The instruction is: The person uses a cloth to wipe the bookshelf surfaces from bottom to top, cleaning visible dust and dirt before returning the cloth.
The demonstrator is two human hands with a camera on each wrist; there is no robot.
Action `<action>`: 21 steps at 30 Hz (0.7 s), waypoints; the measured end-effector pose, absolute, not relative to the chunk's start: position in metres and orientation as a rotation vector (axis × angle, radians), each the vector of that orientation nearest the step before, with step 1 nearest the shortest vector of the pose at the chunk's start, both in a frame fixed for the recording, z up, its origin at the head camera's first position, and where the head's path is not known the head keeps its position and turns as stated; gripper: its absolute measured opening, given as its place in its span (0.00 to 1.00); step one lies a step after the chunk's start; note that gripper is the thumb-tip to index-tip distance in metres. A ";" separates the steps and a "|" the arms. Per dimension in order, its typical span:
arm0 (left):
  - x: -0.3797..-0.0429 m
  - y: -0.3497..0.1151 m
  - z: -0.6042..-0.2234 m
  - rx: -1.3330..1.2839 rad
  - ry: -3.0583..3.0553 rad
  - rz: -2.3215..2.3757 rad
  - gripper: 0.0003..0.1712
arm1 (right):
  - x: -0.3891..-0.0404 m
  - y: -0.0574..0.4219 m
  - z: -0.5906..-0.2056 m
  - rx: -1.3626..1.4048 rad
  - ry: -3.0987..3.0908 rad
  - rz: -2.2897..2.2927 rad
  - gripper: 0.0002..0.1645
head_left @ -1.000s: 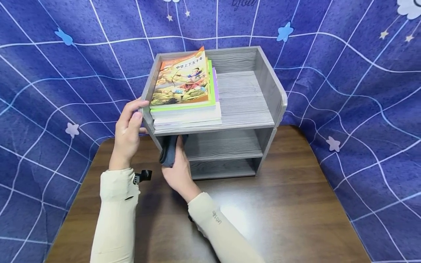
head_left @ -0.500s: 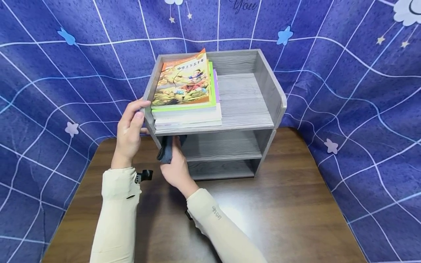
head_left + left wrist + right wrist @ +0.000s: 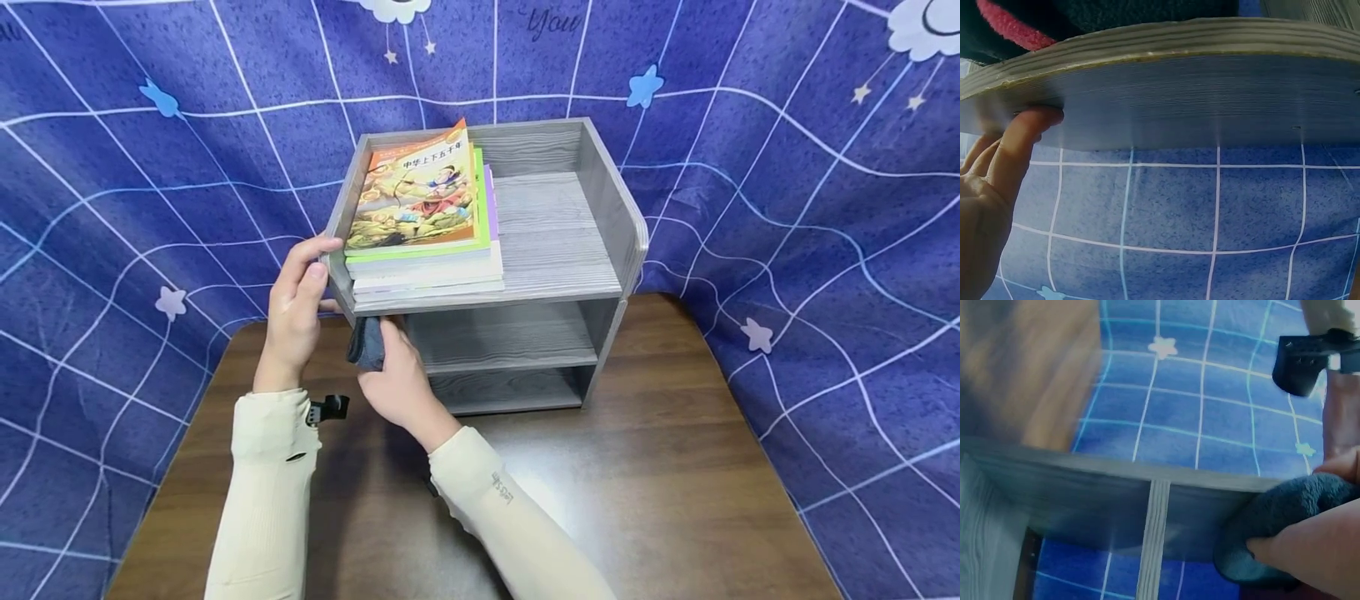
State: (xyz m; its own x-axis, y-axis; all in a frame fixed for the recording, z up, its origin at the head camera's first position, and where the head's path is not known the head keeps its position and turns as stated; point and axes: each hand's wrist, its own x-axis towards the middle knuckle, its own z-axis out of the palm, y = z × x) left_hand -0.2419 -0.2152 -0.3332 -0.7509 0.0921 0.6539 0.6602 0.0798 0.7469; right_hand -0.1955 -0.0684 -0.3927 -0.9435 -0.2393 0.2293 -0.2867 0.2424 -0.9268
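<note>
A grey wood-grain desk shelf (image 3: 551, 229) stands on the table. My left hand (image 3: 291, 317) rests against its left side panel (image 3: 1179, 100); in the left wrist view bent fingers press on the outer face. My right hand (image 3: 401, 375) grips a dark, fuzzy folded towel (image 3: 366, 345) at the left of the compartment below the top board. In the right wrist view my thumb lies over the towel (image 3: 1266, 515); the rest of the hand is mostly hidden. Dark plush fabric (image 3: 1147, 12) with a pink strip shows beyond the panel in the left wrist view.
A stack of books (image 3: 420, 208), an orange-covered one uppermost, lies on the left of the top board. The shelf's lower level (image 3: 510, 389) is partly visible. Brown wooden table (image 3: 660, 475) extends in front, and a blue patterned curtain (image 3: 810, 208) surrounds it.
My right hand has moved slightly left with the towel, closer to the left side panel. My left hand has kept its place on the shelf. The head view has shifted a little.
</note>
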 end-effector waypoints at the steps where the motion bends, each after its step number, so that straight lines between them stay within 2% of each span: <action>1: -0.242 -0.215 -0.333 -0.744 -1.925 -1.709 0.23 | -0.196 -0.067 -0.393 0.527 -2.449 1.836 0.35; 10: -0.242 -0.215 -0.333 -0.734 -1.915 -1.716 0.22 | -0.199 -0.062 -0.422 0.558 -2.436 1.775 0.58; 16: -0.242 -0.211 -0.331 -0.732 -1.909 -1.723 0.22 | -0.197 -0.067 -0.440 0.404 -2.480 1.756 0.58; 21: -0.242 -0.209 -0.331 -0.724 -1.928 -1.667 0.22 | -0.199 -0.074 -0.439 0.345 -2.472 1.833 0.64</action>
State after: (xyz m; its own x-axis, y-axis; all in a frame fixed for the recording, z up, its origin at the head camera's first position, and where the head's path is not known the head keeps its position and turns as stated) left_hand -0.2421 -0.2093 -0.3308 -0.7408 0.0769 0.6674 0.6715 0.1148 0.7321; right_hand -0.1987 -0.0740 -0.4388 -0.9742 -0.1508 0.1681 -0.2047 0.2749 -0.9394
